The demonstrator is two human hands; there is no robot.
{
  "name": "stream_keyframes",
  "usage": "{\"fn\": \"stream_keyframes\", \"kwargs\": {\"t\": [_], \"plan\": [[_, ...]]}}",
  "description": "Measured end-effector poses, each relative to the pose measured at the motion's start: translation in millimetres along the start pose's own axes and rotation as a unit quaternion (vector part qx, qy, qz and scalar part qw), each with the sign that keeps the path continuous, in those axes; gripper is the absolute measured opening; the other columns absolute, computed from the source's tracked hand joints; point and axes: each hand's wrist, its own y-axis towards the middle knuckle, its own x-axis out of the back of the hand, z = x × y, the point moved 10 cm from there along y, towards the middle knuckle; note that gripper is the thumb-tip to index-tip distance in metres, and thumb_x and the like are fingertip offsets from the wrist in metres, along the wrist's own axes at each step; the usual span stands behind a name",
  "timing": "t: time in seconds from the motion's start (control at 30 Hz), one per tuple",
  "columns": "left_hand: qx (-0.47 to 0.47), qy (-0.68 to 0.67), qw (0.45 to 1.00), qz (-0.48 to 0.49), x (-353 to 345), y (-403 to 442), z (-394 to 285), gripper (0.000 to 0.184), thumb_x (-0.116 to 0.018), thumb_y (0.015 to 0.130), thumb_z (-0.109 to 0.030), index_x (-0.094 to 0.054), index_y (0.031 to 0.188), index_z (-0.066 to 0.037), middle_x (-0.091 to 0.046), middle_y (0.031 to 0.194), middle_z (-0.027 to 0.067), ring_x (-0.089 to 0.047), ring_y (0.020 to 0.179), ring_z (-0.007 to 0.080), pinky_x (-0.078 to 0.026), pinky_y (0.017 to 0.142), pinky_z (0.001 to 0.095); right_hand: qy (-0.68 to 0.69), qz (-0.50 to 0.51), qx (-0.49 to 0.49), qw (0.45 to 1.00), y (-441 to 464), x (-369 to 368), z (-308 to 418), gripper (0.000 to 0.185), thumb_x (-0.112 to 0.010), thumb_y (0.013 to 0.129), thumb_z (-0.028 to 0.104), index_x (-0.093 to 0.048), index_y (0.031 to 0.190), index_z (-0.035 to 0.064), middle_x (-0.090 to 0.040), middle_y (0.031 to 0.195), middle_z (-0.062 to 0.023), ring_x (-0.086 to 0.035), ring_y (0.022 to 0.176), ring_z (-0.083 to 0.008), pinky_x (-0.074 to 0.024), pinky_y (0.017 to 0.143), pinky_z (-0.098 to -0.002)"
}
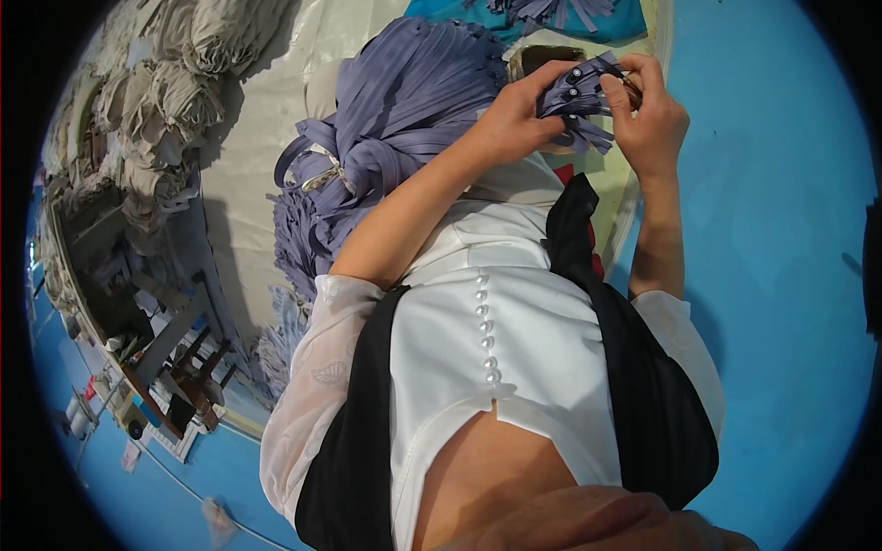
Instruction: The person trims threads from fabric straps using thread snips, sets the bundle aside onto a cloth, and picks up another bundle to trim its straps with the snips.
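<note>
My left hand (pixel 522 115) is closed around one end of a small bunch of purple-blue fabric strips (pixel 588 133). Dark patches with small round pale dots, which look like snaps, show on the strips near its fingers. On the other side, my right hand (pixel 650 119) is pinched, thumb against fingers, at the same bunch. Something small and brownish sits by its fingertips, too hidden to name. Beside my left forearm lies a large heap of purple-blue strips (pixel 418 87), part of it gathered by a pale tie (pixel 326 173).
A pale cloth-covered table (pixel 262 119) carries the heap. Bundles of beige strips (pixel 197 46) lie at its far left. More purple strips rest on a blue-teal surface (pixel 606 26) at the top. Wooden stools (pixel 197 367) stand lower left, and blue floor (pixel 772 230) spreads at right.
</note>
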Motion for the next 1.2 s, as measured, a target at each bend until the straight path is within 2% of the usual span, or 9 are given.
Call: {"fn": "stream_keyframes", "kwargs": {"t": [0.47,0.57,0.67,0.7,0.83,0.93,0.97,1.07,1.2], "plan": [[-0.038,0.021,0.999,-0.010,3.5,1.1,-3.3,0.069,-0.053,0.077,0.011,-0.044,0.144,-0.004,-0.064,0.116,0.0075,-0.063,0.105,0.0135,-0.050,0.094,0.0274,0.180,-0.074,-0.139,0.971,-7.0,7.2,-48.2,0.022,-0.071,0.093,0.032,-0.066,0.096,0.0105,-0.067,0.067,-0.0027,-0.056,0.053,-0.0138,-0.0412,0.052,-0.0295],[-0.042,0.003,0.999,-0.008,2.8,0.9,-5.2,0.069,-0.053,0.077,0.012,-0.045,0.144,-0.005,-0.064,0.119,0.0074,-0.062,0.109,0.0132,-0.049,0.095,0.0269,0.245,0.038,-0.053,0.967,6.0,4.1,5.1,0.023,-0.073,0.092,0.031,-0.069,0.101,0.0098,-0.067,0.066,-0.0017,-0.056,0.055,-0.0101,-0.0413,0.052,-0.0268],[0.022,-0.007,1.000,0.016,-0.3,-0.7,-5.5,0.074,-0.053,0.075,0.013,-0.044,0.145,-0.005,-0.055,0.132,0.0058,-0.053,0.122,0.0124,-0.040,0.107,0.0276,-0.058,0.080,-0.204,0.974,3.9,-17.7,-64.2,0.024,-0.074,0.092,0.026,-0.071,0.108,0.0086,-0.068,0.070,0.0018,-0.056,0.062,-0.0042,-0.0396,0.054,-0.0210],[0.003,0.013,1.000,0.014,0.9,0.8,-8.6,0.074,-0.053,0.075,0.013,-0.044,0.145,-0.006,-0.055,0.132,0.0058,-0.053,0.122,0.0124,-0.040,0.107,0.0275,-0.136,-0.032,-0.159,0.977,4.3,-3.5,-93.8,0.023,-0.074,0.092,0.027,-0.074,0.109,0.0118,-0.068,0.073,0.0016,-0.056,0.068,-0.0024,-0.0396,0.057,-0.0200],[-0.022,0.020,1.000,-0.006,3.9,-4.6,-11.7,0.074,-0.054,0.075,0.011,-0.043,0.146,-0.007,-0.055,0.132,0.0057,-0.053,0.122,0.0126,-0.041,0.105,0.0272,0.270,-0.021,-0.131,0.954,13.4,0.8,-43.5,0.020,-0.071,0.093,0.030,-0.076,0.106,0.0156,-0.065,0.070,-0.0024,-0.055,0.063,-0.0062,-0.0427,0.058,-0.0249],[-0.018,0.002,1.000,-0.025,11.1,1.7,-8.3,0.072,-0.056,0.076,0.010,-0.039,0.145,-0.004,-0.056,0.129,0.0085,-0.055,0.119,0.0146,-0.042,0.104,0.0280,0.103,0.146,-0.164,0.970,5.3,-35.6,-54.0,0.017,-0.070,0.095,0.023,-0.076,0.104,0.0099,-0.060,0.070,0.0061,-0.048,0.062,-0.0033,-0.0373,0.057,-0.0204],[-0.013,-0.002,0.999,-0.035,12.9,-0.6,-4.7,0.071,-0.056,0.076,0.010,-0.038,0.144,-0.002,-0.057,0.127,0.0099,-0.056,0.118,0.0155,-0.043,0.103,0.0284,0.044,0.057,-0.260,0.963,-2.3,-30.3,-89.9,0.017,-0.068,0.096,0.019,-0.076,0.102,0.0044,-0.054,0.070,0.0099,-0.041,0.061,-0.0016,-0.0303,0.055,-0.0191],[-0.027,0.014,0.999,-0.044,18.3,-0.4,-6.8,0.072,-0.058,0.079,0.009,-0.037,0.145,-0.008,-0.058,0.120,0.0036,-0.057,0.100,0.0087,-0.047,0.080,0.0219,0.318,-0.022,-0.291,0.902,-6.8,-19.5,-100.8,0.020,-0.068,0.096,0.019,-0.075,0.102,0.0018,-0.051,0.068,0.0098,-0.037,0.060,-0.0017,-0.0271,0.054,-0.0206],[0.038,-0.047,0.997,-0.037,19.5,3.0,5.2,0.067,-0.063,0.084,0.004,-0.036,0.144,-0.010,-0.059,0.109,-0.0010,-0.052,0.076,0.0024,-0.039,0.059,0.0192,0.376,0.024,-0.242,0.894,-2.0,-15.9,-48.6,0.019,-0.067,0.096,0.016,-0.075,0.102,0.0009,-0.049,0.068,0.0089,-0.037,0.062,-0.0013,-0.0261,0.056,-0.0198]]}}
